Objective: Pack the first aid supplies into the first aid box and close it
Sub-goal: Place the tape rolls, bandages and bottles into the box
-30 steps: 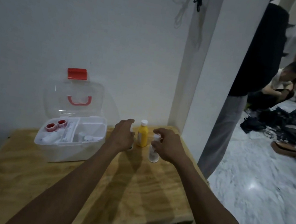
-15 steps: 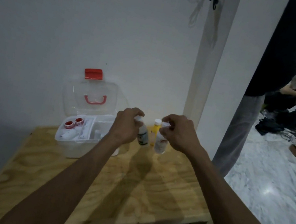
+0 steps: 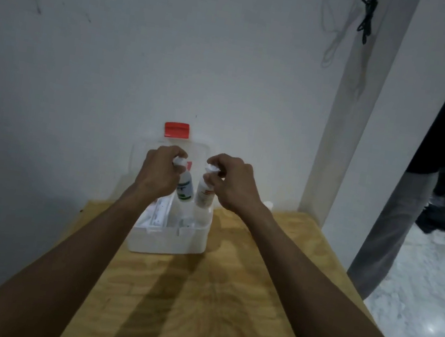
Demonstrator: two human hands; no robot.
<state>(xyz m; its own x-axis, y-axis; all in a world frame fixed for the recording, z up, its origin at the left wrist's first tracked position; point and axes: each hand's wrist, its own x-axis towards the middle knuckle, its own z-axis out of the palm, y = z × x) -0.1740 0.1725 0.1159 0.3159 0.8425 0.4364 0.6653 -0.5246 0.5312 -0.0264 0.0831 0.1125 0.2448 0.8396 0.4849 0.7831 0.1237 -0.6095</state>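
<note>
The white first aid box stands open on the wooden table, its clear lid with a red latch leaning back against the wall. My left hand grips a small white bottle with a green label by its cap. My right hand holds a white bottle with an orange label the same way. Both bottles hang upright just above the box's right compartment. My left forearm hides much of the box's left side, where white packets show.
A white cap of another bottle peeks out behind my right wrist near the wall corner. A white pillar rises at the table's back right. A person in grey trousers stands to the right on the marble floor.
Both hands lifted their bottles off the table and carried them left, from beside the yellow bottle to above the open box. My view has swung left as well.
</note>
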